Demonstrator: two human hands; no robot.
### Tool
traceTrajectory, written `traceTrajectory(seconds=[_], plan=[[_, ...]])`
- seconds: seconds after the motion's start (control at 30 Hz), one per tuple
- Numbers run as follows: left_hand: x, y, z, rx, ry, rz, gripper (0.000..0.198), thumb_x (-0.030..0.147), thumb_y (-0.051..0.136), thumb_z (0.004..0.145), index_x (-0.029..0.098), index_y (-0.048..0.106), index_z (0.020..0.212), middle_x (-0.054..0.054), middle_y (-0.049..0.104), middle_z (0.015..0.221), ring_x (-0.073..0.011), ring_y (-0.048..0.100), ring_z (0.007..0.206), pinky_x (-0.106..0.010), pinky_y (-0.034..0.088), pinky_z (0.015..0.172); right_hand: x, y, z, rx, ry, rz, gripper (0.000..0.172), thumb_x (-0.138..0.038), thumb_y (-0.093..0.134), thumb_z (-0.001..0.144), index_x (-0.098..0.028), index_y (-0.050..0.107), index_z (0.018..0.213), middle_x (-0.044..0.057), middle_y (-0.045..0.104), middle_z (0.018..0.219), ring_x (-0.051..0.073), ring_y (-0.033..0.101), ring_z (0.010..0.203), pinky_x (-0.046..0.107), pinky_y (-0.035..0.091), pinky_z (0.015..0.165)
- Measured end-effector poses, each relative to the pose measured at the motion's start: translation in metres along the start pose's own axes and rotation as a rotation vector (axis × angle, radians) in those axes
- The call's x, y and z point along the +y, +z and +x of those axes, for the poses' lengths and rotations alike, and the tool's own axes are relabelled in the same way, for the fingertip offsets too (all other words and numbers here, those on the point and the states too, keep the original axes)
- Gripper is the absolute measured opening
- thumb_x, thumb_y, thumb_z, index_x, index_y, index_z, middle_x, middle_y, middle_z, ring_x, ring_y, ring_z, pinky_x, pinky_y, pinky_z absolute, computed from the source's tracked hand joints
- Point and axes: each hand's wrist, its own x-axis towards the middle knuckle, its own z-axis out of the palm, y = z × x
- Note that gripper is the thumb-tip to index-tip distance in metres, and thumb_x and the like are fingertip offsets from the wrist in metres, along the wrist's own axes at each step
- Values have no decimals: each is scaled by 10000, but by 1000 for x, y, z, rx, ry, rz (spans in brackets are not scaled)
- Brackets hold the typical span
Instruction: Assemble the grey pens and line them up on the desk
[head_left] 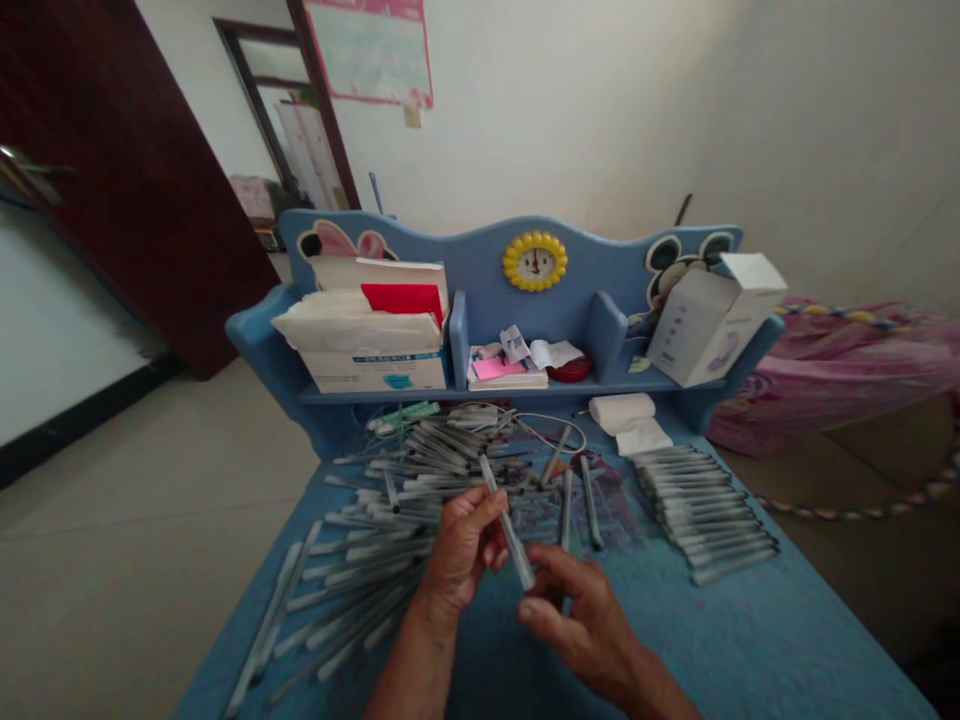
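Observation:
My left hand (pixel 466 545) pinches a slim translucent pen (pixel 511 530) near its middle, between thumb and fingers. The pen tilts, its far end up and left, its near end down and right. By that near end is my right hand (pixel 581 605), thumb and forefinger apart; whether a fingertip touches the pen I cannot tell. A large loose heap of similar pens (pixel 360 570) spreads over the left of the blue desk. To the right lies a neat row of pens (pixel 709 510), side by side. Beyond my hands, a few single pens (pixel 590 500) lie apart.
Along the back of the blue desk (pixel 787 640) runs a shelf (pixel 480 240) with a yellow clock (pixel 535 262). It holds a mask box (pixel 375 368), papers and a white carton (pixel 697 325). A white paper roll (pixel 622 412) and a thin cable (pixel 559 418) lie below it.

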Motion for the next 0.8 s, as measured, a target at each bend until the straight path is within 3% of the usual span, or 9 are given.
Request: traceTrajectory(seconds=[0.07,0.17,0.33,0.53,0.67,0.8], plan=[[-2,0,0,-59,-45,21,309,397,686,656,153,504,604,61,483,383,-24,295,243,-145,282,271,-3,-5,-7,2,-76,-27,339,-357,582,778,-191,543,1071,-30,581,633,109,522,552,209,417,522],[-6,1,-1,-164,-116,119,318,409,683,658,149,509,597,52,478,359,-32,309,239,-147,271,273,-4,-12,-13,85,-177,-178,297,-255,455,858,-185,497,1144,-7,584,663,122,528,565,232,436,548],[-14,8,-3,-268,-231,253,360,422,699,623,160,467,536,68,411,332,-38,310,242,-150,216,266,-4,-17,-13,-10,-411,-701,314,-100,354,857,-206,581,1047,48,592,781,152,555,692,262,446,633],[-17,16,-5,-337,-268,337,390,442,700,615,161,455,496,79,382,322,-34,289,244,-159,174,277,-5,-16,-15,11,-523,-916,274,-103,363,866,-186,600,976,31,592,705,155,545,630,268,429,592],[-17,15,-3,-341,-231,346,385,506,618,685,134,563,602,45,473,337,-34,286,232,-161,180,290,1,-46,-28,95,-479,-1036,286,-97,363,866,-169,604,1003,34,592,657,152,548,594,258,428,569],[-17,14,0,-286,-197,298,365,491,615,692,134,566,633,49,488,351,-27,265,237,-156,183,294,23,-105,-50,248,-176,-1247,289,-115,376,849,-167,620,994,67,656,739,162,609,648,253,456,609]])
